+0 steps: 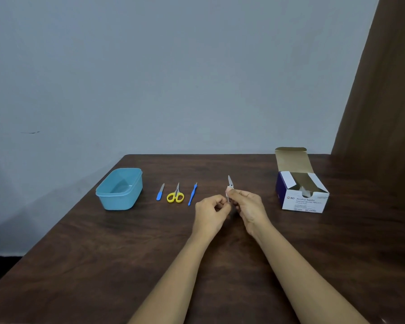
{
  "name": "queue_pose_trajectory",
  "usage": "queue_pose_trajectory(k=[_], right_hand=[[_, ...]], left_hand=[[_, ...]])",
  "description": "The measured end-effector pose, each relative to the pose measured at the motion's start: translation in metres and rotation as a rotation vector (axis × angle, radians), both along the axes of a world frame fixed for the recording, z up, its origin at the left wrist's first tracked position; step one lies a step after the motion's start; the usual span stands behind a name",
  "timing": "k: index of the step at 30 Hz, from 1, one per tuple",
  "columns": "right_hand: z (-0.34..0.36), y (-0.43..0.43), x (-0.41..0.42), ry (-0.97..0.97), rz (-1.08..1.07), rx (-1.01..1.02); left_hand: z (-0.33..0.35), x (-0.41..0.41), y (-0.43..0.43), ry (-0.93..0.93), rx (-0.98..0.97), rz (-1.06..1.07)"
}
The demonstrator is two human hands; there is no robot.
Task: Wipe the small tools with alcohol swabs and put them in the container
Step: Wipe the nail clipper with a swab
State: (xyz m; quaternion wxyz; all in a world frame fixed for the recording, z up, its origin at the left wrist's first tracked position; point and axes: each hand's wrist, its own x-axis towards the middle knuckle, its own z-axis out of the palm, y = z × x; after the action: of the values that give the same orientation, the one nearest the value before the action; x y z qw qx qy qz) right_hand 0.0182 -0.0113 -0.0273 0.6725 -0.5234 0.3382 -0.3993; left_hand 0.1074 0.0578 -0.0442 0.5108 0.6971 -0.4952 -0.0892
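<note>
My left hand (212,209) pinches the lower end of a small metal tool (229,182), which stands upright above the wooden table (126,253). My right hand (248,204) pinches a white swab (228,189) against the tool's shaft. The open blue container (117,199) sits well to the left, beyond a blue-handled pick (192,194), yellow scissors (175,196) and a nail file (160,192). The opened alcohol swab box (302,199) stands to the right.

A dark wood-grain table (80,265) fills the lower view, its far edge against a plain grey-blue wall (173,66). A brown curtain (384,101) hangs behind its far right corner. Beyond the left edge, the wall bears a thin dark mark (30,132) (scratch or stain, unclear).
</note>
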Motion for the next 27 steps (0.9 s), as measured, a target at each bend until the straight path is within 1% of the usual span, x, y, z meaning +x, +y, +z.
queue_pose_trajectory(k=[5, 7, 9, 11, 15, 19, 23, 27], right_hand=[[0.001, 0.002, 0.0, 0.114, -0.073, -0.196], [0.0, 0.0, 0.0, 0.155, -0.065, -0.268], [-0.001, -0.002, 0.001, 0.185, -0.022, -0.297], [-0.003, -0.004, 0.001, 0.183, 0.052, -0.268], [-0.004, -0.01, -0.001, 0.109, 0.172, -0.161], [-0.003, -0.01, -0.003, 0.061, 0.192, -0.111], [-0.002, -0.009, -0.002, 0.038, 0.147, -0.077], [-0.001, -0.007, -0.003, 0.007, 0.157, -0.062]], left_hand=[[0.0, 0.002, -0.001, 0.026, 0.0, 0.006], [0.001, 0.002, -0.001, 0.035, 0.0, 0.005], [0.001, 0.002, 0.0, 0.03, -0.003, 0.002], [0.001, 0.002, 0.001, 0.02, -0.013, 0.011], [0.0, 0.003, 0.001, 0.015, -0.031, 0.015], [-0.002, 0.002, 0.0, -0.005, -0.023, 0.008], [-0.001, 0.002, 0.001, -0.007, -0.008, -0.012], [0.0, 0.002, 0.002, -0.013, 0.001, -0.024]])
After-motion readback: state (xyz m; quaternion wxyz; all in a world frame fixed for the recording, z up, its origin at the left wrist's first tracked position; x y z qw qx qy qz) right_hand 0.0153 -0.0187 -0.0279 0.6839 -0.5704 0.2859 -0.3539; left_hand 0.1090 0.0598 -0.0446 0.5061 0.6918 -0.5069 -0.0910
